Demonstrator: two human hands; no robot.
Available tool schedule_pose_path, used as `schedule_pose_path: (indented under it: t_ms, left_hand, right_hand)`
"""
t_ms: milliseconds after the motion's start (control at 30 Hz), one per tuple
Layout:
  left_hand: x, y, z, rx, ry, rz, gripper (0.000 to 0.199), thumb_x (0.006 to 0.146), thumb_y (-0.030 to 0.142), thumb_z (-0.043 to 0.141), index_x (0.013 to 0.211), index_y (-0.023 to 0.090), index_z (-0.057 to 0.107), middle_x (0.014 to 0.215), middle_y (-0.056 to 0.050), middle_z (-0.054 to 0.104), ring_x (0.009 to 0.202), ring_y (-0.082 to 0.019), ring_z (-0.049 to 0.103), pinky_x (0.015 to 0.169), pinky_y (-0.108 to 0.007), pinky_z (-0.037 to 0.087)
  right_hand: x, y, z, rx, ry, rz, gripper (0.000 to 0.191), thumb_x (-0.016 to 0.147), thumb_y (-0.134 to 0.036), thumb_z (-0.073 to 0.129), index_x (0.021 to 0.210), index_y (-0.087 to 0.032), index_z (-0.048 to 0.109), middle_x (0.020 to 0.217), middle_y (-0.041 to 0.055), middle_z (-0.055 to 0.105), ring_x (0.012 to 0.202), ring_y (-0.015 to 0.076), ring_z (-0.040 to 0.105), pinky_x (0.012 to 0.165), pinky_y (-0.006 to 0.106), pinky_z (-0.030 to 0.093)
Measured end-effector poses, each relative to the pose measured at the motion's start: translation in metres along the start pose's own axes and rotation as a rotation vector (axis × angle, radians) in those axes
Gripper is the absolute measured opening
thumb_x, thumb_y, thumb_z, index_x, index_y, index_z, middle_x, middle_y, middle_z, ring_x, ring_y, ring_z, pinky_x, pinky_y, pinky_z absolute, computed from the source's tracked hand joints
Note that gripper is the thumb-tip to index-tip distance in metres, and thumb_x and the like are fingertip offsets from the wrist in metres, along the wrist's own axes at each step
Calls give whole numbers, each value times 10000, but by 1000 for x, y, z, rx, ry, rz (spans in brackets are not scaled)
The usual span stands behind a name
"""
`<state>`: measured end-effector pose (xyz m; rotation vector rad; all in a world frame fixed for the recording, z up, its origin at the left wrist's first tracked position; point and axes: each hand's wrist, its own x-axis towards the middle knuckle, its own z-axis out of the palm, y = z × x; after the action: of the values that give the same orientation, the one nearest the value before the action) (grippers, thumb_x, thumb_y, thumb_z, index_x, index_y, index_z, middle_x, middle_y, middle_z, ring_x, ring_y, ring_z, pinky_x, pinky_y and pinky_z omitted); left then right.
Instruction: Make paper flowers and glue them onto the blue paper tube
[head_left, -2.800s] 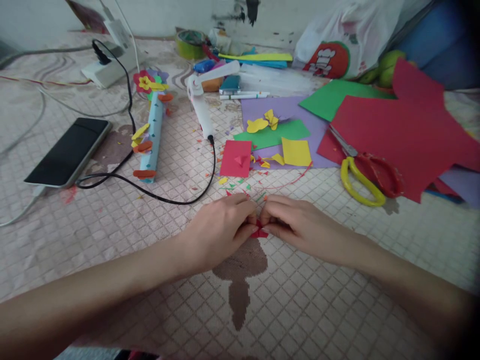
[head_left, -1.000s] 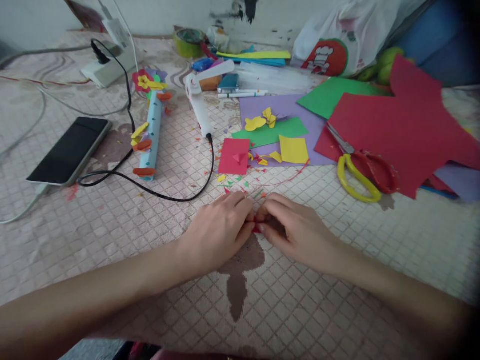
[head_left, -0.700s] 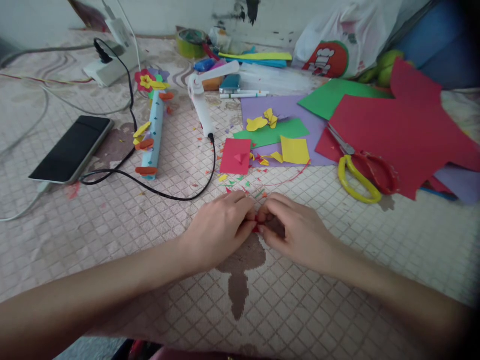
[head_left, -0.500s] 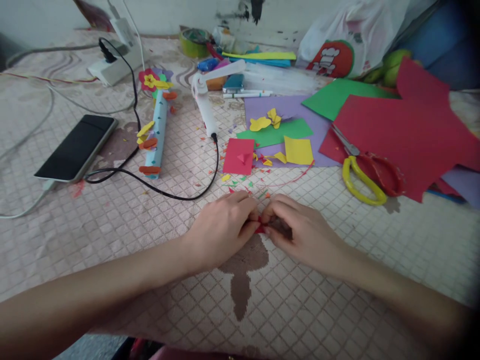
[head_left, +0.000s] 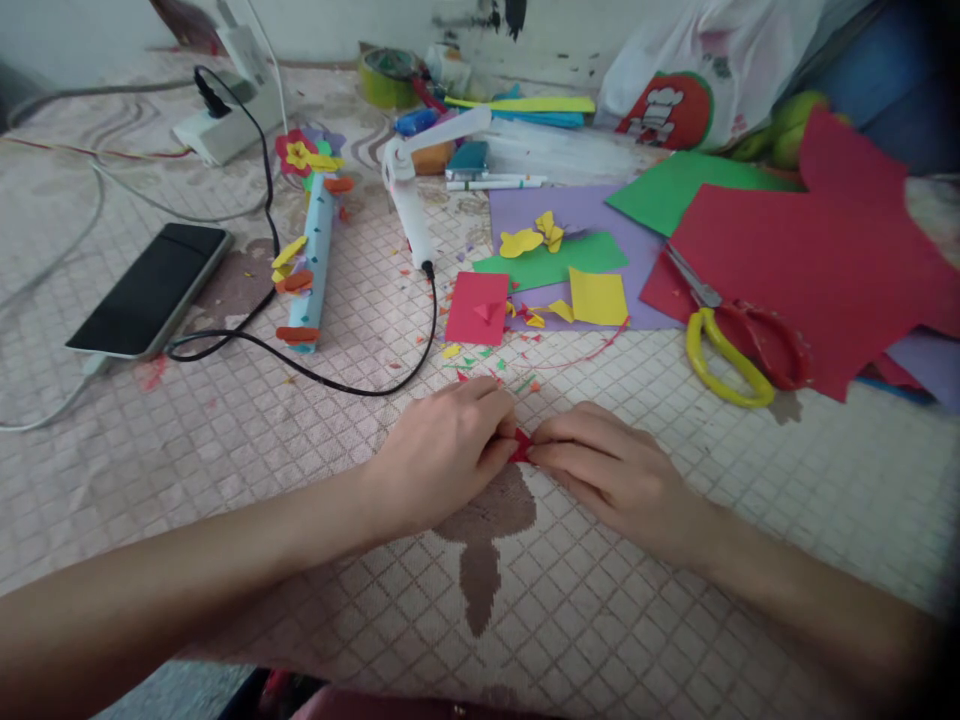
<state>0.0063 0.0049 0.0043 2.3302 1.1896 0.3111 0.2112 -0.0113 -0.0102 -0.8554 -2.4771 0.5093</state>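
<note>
A small red paper piece (head_left: 521, 446) lies between my hands, near the middle of the patterned cloth. My left hand (head_left: 457, 455) pinches its left side with thumb and fingers. On its right side my right hand (head_left: 619, 475) grips it, the fingers pressed together and stretched toward it. Much of the piece is hidden under the fingertips. Just beyond my hands are tiny paper scraps (head_left: 487, 362), a red square (head_left: 478, 308) and a yellow square (head_left: 598, 297). Scissors with yellow and red handles (head_left: 727, 370) rest partly on large red paper (head_left: 795, 260).
At the left are a phone (head_left: 154, 290), a decorated blue paper strip (head_left: 315, 255) and a white glue gun (head_left: 409, 205) with a black cable. A power strip (head_left: 225, 130), tape (head_left: 388, 80) and a plastic bag (head_left: 705, 75) stand at the back.
My right hand's fingers have straightened and flattened together, where they were curled before. More of the red piece shows between the hands. My left hand has barely moved.
</note>
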Motion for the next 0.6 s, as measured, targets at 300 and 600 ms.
schedule_pose_path:
  t_ms: [300,600]
  left_hand:
    - [1,1,-1,-7,-12,-13,82,844,179,483,804,159,552,835,-25,568,720,-135,534,618,-261,422]
    - [0,-1,0,-5,-16,-19,82,849,199,488,804,167,549,839,-21,562,729,-137,528,631,-265,423]
  right_hand:
    - [-3,-3,-3,-21,-16,-34,231,912,-120,437,1014,-177,637,958,77,646,892,182,581,738,335,526]
    - [-3,-4,-6,-2,-67,-28,246,916,-130,434,1041,-169,643,931,85,646,883,181,578,734,318,519]
